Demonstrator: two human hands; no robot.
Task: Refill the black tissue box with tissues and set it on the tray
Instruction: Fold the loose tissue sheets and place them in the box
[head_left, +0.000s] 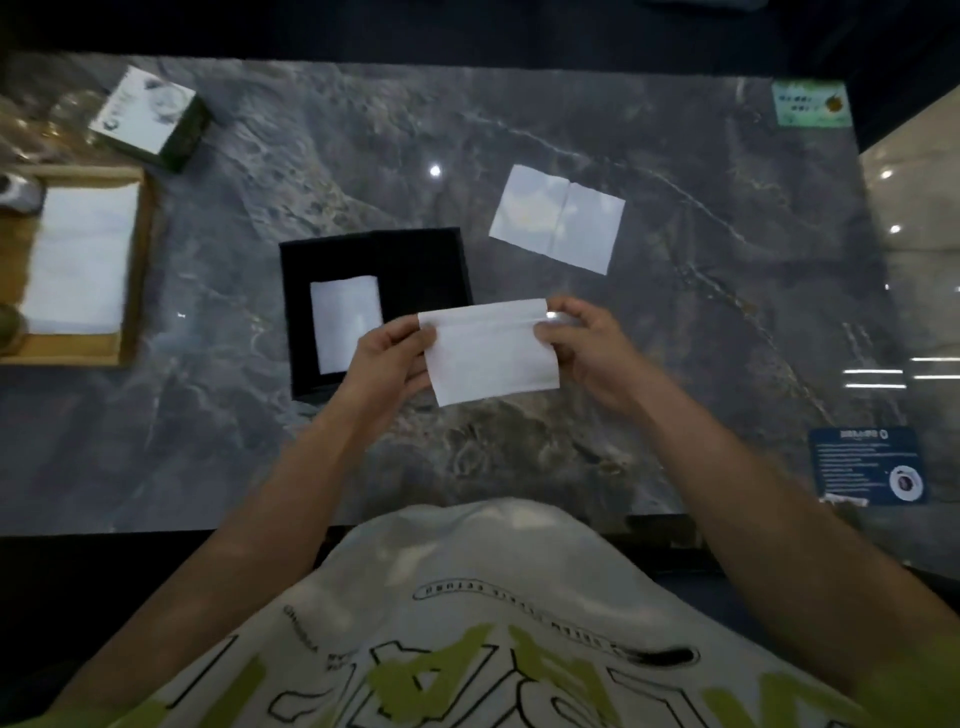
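A black tissue box (415, 265) lies open on the dark marble table, a folded white tissue (345, 322) inside its left half. Just right of the box I hold another white tissue (488, 353) above the table, folded into a rectangle. My left hand (389, 358) pinches its left edge and my right hand (587, 343) pinches its right edge. A further white tissue (558, 218) lies flat on the table behind my right hand. The wooden tray (137, 270) sits at the left edge with a white cloth (78, 260) in it.
A green-and-white package (150, 117) stands at the back left near the tray. A green card (810, 104) is at the far right corner and a blue card (867, 465) at the near right edge. The table's front edge runs just before my body.
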